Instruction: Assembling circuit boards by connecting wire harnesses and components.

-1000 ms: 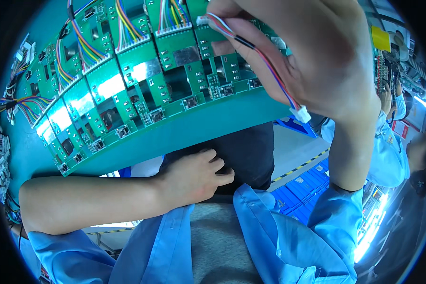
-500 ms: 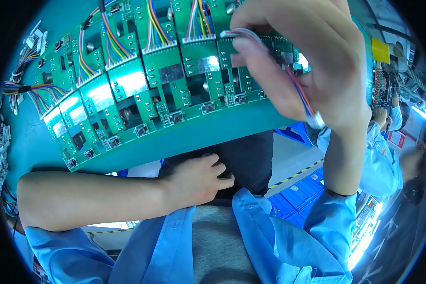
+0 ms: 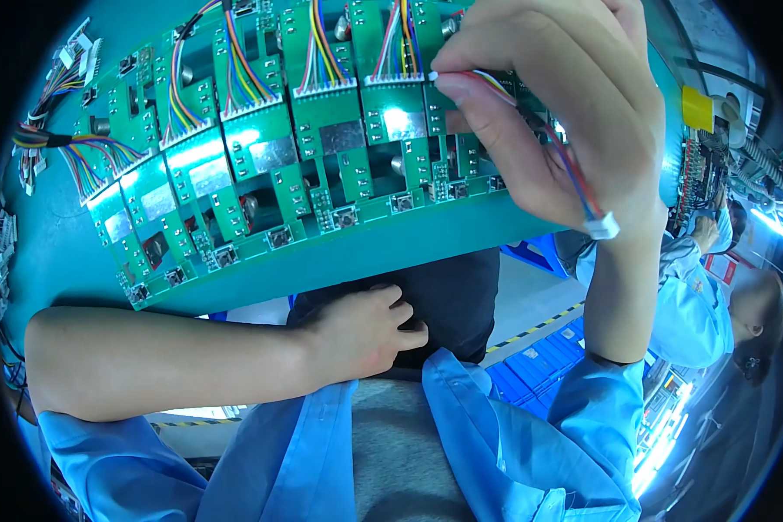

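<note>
My right hand (image 3: 574,113) is closed in a pinch on one white end plug of a short wire harness (image 3: 568,165). That plug sits at the edge of a green circuit board (image 3: 344,174); whether it is seated there is hidden by my fingers. The harness's coloured wires run under my palm, and its other white connector (image 3: 602,227) hangs free by my wrist. Several colourful wire bundles (image 3: 324,52) are plugged along the row of joined boards. Down on my lap rests my left hand (image 3: 363,331), holding nothing, its fingers loosely bent and apart.
Loose wire harnesses (image 3: 61,74) lie at the far left of the green table (image 3: 339,265). A yellow tag (image 3: 698,109) stands out at the right. Blue crates (image 3: 539,370) are on the floor. A co-worker in a blue jacket (image 3: 692,304) sits to the right.
The joined boards have shifted slightly right in the picture. My right hand's pinched fingertips now meet the board edge beside a plugged bundle. My left hand stays on my lap.
</note>
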`<state>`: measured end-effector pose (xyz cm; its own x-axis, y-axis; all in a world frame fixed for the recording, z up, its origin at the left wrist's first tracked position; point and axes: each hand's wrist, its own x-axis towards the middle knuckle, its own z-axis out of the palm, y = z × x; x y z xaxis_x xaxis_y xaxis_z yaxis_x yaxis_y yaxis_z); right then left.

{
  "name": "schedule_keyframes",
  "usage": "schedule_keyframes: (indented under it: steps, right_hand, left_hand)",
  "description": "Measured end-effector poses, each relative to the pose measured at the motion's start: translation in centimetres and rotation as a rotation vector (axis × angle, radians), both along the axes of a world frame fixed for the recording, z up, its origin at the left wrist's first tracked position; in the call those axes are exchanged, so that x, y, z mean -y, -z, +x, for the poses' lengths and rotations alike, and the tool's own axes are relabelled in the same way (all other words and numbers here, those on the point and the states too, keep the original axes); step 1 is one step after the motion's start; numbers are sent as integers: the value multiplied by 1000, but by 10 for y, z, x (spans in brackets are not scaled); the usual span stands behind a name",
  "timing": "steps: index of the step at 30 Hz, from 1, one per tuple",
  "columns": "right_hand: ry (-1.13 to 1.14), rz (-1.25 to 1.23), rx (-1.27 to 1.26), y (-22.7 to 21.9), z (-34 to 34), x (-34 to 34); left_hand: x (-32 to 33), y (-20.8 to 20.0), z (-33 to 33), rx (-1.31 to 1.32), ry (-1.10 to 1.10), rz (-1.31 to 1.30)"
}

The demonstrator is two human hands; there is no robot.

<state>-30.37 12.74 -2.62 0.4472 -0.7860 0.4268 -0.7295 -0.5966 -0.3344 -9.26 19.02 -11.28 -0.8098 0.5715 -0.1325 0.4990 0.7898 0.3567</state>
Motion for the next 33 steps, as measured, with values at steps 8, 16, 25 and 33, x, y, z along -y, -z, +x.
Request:
schedule_keyframes:
  steps: [8,16,25,33]
  right_hand:
    - [13,18,30,-4,-15,-6]
    - [-36,95,23,-9,-22,-1]
    - [-13,103,29,-11,-17,-7]
    - [-128,-68,102,-9,-32,4]
  left_hand:
    - [-4,3,2,-1,-11,19]
    - [-2,3,-2,15,12,36]
    - [-2,5,-1,-25,11,49]
    - [-1,4,2,-12,8,46]
